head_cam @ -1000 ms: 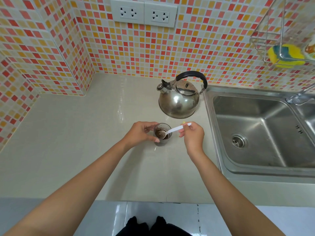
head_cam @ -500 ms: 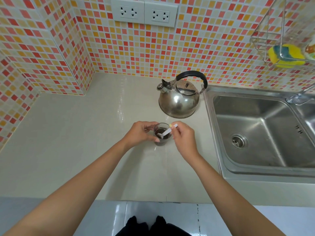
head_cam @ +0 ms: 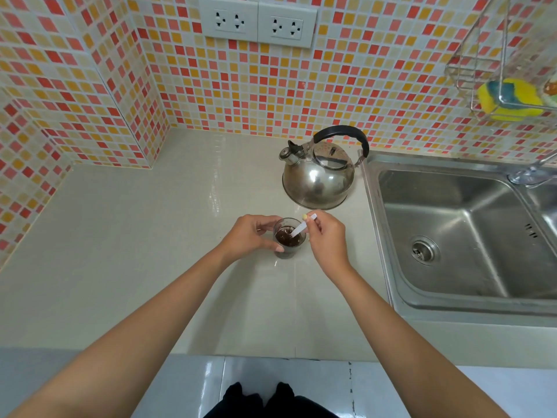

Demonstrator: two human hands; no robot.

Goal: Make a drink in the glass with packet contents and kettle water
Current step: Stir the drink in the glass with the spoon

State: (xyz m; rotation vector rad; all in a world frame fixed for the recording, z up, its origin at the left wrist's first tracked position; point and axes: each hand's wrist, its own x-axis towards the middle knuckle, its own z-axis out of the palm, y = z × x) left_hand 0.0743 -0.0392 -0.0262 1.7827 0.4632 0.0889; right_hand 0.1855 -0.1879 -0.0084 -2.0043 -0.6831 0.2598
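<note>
A small clear glass (head_cam: 288, 240) with dark brown drink in it stands on the pale counter (head_cam: 135, 251). My left hand (head_cam: 248, 236) grips the glass from its left side. My right hand (head_cam: 327, 238) pinches the top of a thin white stick packet (head_cam: 302, 227), whose lower end dips into the dark liquid. A steel kettle (head_cam: 318, 176) with a black handle stands just behind the glass, apart from both hands.
A steel sink (head_cam: 470, 233) lies right of the counter, its tap at the far right. A wire rack (head_cam: 506, 70) on the tiled wall holds a yellow sponge. Two wall sockets (head_cam: 257, 22) sit above the counter. Floor tiles show below the counter edge.
My right hand has moved left toward the glass and turned the white stick more upright, its end now in the liquid. The left hand and glass have stayed put.
</note>
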